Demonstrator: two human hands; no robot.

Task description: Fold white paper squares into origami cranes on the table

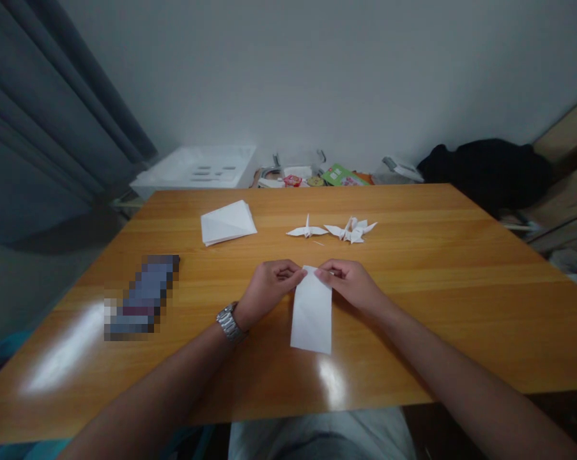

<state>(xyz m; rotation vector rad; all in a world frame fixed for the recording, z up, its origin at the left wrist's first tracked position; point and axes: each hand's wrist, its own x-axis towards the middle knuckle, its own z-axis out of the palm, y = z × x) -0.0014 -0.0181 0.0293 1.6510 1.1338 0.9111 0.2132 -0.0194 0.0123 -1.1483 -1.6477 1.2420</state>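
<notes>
A white rectangular sheet of paper (312,316) lies lengthwise toward me over the wooden table. At its far left corner, my left hand (276,284) pinches the edge between thumb and fingers; a metal watch (229,322) circles that wrist. My right hand (353,281) grips the far right corner the same way, its thumb on top of the paper. Just beyond the hands stand folded paper cranes: one (308,230) with its wings spread, and a cluster of cranes (351,230) to its right. The fingers under the sheet are hidden.
A stack of white paper (228,222) sits at the table's (436,268) back left. Left of my hands lies a pixelated phone-like object (147,294). Behind the table are a white plastic tray (197,167), a green packet (343,176) and a black cloth heap (484,172).
</notes>
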